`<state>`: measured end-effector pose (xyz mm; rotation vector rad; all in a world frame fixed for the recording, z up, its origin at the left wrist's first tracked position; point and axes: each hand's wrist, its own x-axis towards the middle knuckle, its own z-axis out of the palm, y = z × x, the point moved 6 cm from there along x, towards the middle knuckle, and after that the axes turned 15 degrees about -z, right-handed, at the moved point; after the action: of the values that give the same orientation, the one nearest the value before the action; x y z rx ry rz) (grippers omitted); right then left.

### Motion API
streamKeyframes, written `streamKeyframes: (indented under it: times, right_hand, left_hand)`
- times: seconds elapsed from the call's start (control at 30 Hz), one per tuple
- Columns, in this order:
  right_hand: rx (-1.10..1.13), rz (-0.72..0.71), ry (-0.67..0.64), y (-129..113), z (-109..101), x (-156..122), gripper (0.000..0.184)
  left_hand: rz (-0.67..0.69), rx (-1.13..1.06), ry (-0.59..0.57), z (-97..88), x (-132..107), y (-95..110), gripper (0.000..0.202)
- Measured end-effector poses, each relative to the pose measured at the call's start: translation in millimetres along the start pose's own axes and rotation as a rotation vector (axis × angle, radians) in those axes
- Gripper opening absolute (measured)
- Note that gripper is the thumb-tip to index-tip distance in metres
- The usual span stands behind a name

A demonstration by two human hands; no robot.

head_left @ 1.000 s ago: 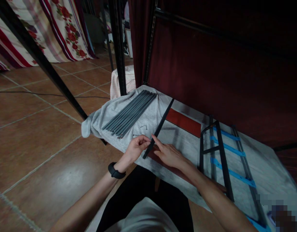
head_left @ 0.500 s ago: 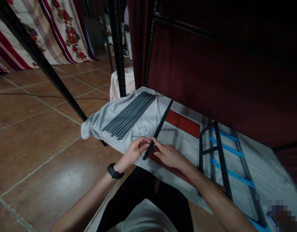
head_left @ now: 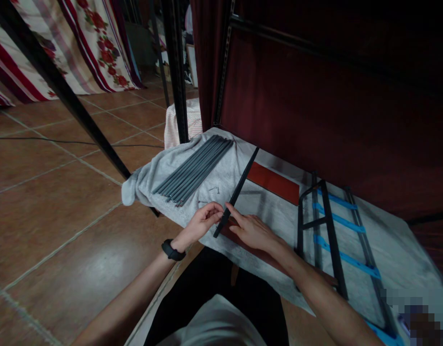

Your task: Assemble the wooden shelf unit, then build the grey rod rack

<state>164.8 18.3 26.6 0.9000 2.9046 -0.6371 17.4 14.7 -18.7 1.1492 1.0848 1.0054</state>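
A narrow black bar (head_left: 239,187) slants across the grey cloth between my hands. My right hand (head_left: 252,230) comes from the right, its index fingertip against the bar near the close end and its thumb below; the fingers look closed on the bar. My left hand (head_left: 206,221), with a dark wristband, is at the bar's left side. Its thumb and fingertips are pinched together beside the bar; whatever is between them is too small to make out. A few small screws (head_left: 216,190) lie on the cloth beyond my left hand.
Several grey rods (head_left: 194,168) lie side by side at the left. A red-brown board (head_left: 273,182) lies behind the bar; a second board (head_left: 259,250) is partly under my right arm. Black frames (head_left: 327,226) with blue strips (head_left: 344,223) stand right. A dark post (head_left: 178,72) rises behind.
Both hands stay at the bar in almost the same pose. The left wrist has shifted very slightly; the view has moved a little.
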Motion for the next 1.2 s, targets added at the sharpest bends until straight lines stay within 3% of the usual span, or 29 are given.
streamKeyframes:
  times: [0.17,0.43,0.67,0.9,1.07,1.2]
  right_hand:
    - [-0.003,0.007,-0.003,-0.6,-0.6,-0.8,0.07]
    - [0.014,-0.005,-0.006,-3.1,-1.5,-0.3,0.071]
    - [-0.003,0.011,-0.022,-2.8,-1.3,-0.1,0.072]
    - [-0.001,0.01,-0.022,-2.0,0.0,0.3,0.071]
    - [0.007,0.015,-0.023,-2.9,-1.4,-0.9,0.071]
    - [0.011,0.01,-0.028,-4.3,-4.0,-1.5,0.071]
  left_hand:
    - [-0.055,0.013,0.016,-0.3,4.2,-3.0,0.028]
    - [0.05,0.074,-0.03,-1.6,-0.2,2.3,0.024]
    - [-0.004,0.064,0.004,0.0,2.3,-4.3,0.029]
    - [0.111,0.146,-0.005,-0.5,-1.4,4.1,0.024]
    - [0.005,0.069,-0.03,1.8,0.3,-1.3,0.026]
    - [0.043,0.14,-0.005,0.7,2.5,-2.0,0.026]
